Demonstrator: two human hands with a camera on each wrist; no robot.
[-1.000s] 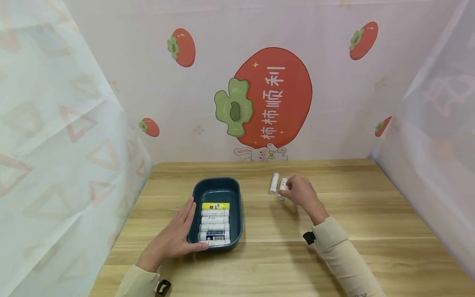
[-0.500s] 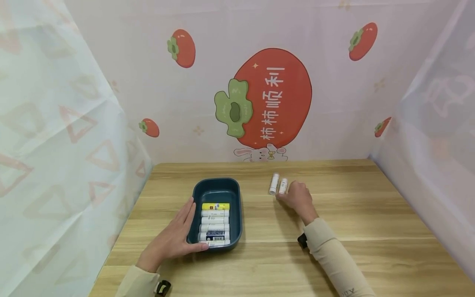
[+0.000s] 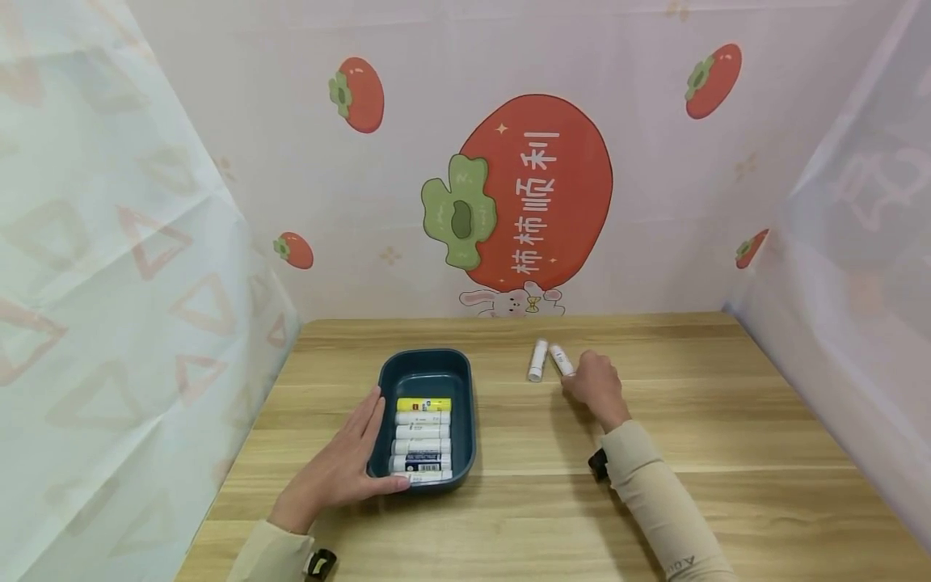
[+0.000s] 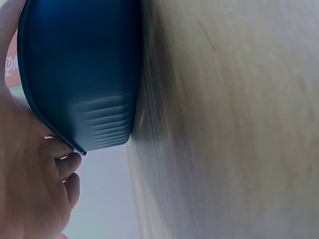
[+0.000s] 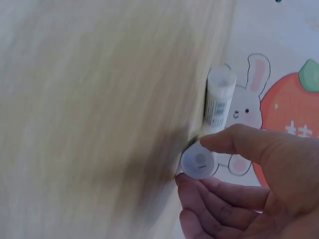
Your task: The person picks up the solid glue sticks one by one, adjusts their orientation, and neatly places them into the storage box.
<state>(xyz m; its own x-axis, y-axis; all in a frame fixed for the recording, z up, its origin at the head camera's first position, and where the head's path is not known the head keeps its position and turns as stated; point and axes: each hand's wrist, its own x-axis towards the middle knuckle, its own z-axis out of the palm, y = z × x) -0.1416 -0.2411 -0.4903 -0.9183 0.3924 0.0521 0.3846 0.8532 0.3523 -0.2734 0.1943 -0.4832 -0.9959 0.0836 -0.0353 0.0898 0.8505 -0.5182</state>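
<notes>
In the head view my right hand [image 3: 599,388] is at the near end of a white glue stick [image 3: 561,360] lying tilted on the table. The right wrist view shows the thumb and fingers pinching the end of that stick, its round base [image 5: 198,162] facing the camera. A second white glue stick [image 3: 538,360] lies just left of it, untouched. My left hand [image 3: 342,461] rests along the left side of a dark blue tray [image 3: 473,428], fingers extended, thumb at its front rim. A yellow glue stick [image 3: 423,405] and several white ones lie in a column inside.
The wooden table [image 3: 509,517] carries the tray left of centre. A printed backdrop [image 3: 640,162] stands behind its far edge, and pale patterned sheets [image 3: 131,323] hang at both sides.
My right hand first drew back toward me, then shifted slightly right. The glue stick at its fingers has turned, its near end swinging right. The left hand and tray stay put.
</notes>
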